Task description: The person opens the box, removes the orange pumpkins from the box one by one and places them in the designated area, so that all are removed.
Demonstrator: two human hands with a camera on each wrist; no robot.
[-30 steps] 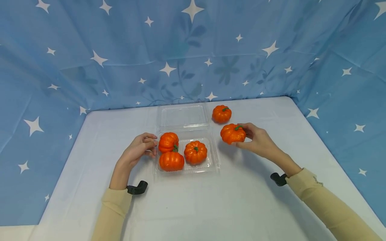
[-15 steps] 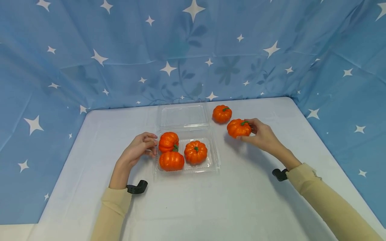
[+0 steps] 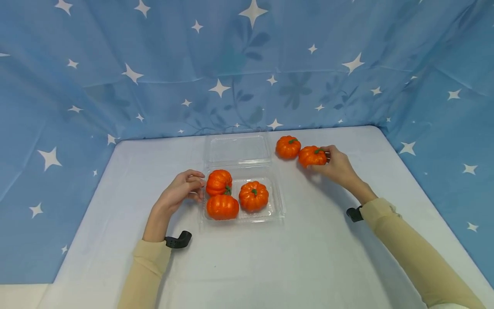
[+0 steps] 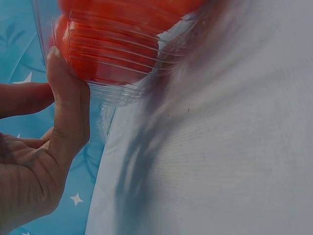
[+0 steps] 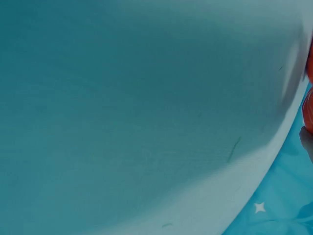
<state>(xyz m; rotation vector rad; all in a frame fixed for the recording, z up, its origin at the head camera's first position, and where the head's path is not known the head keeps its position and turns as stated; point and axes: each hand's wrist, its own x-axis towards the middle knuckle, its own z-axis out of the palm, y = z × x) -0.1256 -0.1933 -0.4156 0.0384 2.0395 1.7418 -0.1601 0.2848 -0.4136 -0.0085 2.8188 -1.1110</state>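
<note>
My right hand (image 3: 339, 168) grips a small orange pumpkin (image 3: 311, 157) with a green stem, its thumb at the front and fingers behind. That pumpkin is close beside another pumpkin (image 3: 287, 147) on the table. In the right wrist view only a slice of the pumpkin (image 5: 308, 112) and a fingertip show at the right edge. At the left rim of a clear plastic clamshell box (image 3: 276, 210), my left hand (image 3: 181, 191) pinches the edge. Its thumb lies along the ribbed wall in the left wrist view. Inside the box are three pumpkins (image 3: 253, 196), two of them at the left.
The box's open lid (image 3: 239, 149) lies flat behind its base. A white cloth covers the table (image 3: 247, 266). Blue curtain (image 3: 173, 64) with white stars rises at the back and along both sides.
My right hand has carried its pumpkin back and to the right, down beside the other loose pumpkin. The left hand stays at the box rim. The head view has shifted slightly.
</note>
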